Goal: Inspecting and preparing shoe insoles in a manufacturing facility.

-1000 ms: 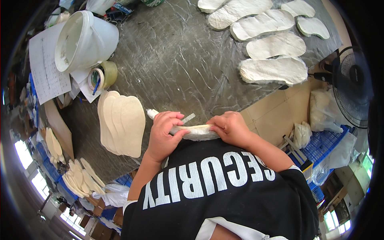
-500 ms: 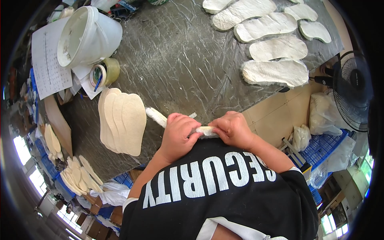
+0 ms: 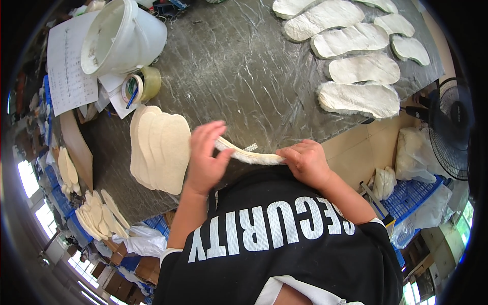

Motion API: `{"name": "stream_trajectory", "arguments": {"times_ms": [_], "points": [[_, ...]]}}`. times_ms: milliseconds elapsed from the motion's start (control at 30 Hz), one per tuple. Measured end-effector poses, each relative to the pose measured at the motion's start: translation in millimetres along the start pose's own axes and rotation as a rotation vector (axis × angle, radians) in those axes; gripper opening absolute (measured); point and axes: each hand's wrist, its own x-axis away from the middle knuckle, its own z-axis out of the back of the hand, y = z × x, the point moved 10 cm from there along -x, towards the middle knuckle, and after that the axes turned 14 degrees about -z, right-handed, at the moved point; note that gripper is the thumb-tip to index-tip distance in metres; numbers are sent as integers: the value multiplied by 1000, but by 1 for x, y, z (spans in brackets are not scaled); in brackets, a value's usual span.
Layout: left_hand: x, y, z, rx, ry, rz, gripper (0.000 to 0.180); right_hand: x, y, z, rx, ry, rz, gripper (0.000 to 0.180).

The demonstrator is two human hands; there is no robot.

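Note:
A fleecy insole (image 3: pixel 259 157), seen nearly edge-on with white fluff along its lower side, bows between my hands at the table's near edge. My right hand (image 3: pixel 308 161) pinches its right end between thumb and fingers. Around the left end, my left hand (image 3: pixel 206 158) is open, fingers stretched upward and the thumb apart from them; slight blur hides whether it touches the insole. Just left of that hand lies a fanned stack of cream insoles (image 3: pixel 162 147). Several white furry insoles (image 3: pixel 360 99) lie in rows at the far right of the table.
A white bucket (image 3: pixel 145 43), tape rolls (image 3: pixel 151 84) with a blue pen and a written sheet (image 3: pixel 71 66) sit at the far left. The dark, wrinkled table cover (image 3: pixel 229 66) spreads ahead. A black fan (image 3: pixel 454 129) stands beyond the right edge, above blue crates (image 3: pixel 414 195).
My left hand has loosened its grip, opened and moved up and left along the insole, exposing more of it. My right hand still pinches the other end. The whole view has shifted slightly.

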Motion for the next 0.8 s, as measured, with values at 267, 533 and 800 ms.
{"name": "stream_trajectory", "arguments": {"times_ms": [267,533,800], "points": [[-4,-37,4,76,-255,22,37,-3,0,5,-19,-3,33,22],[34,-67,2,738,174,352,29,-8,4,6,75,-44,35,31],[7,16,30,409,205,-102,33,-45,-67,-3,-8,-146,34,48]]}}
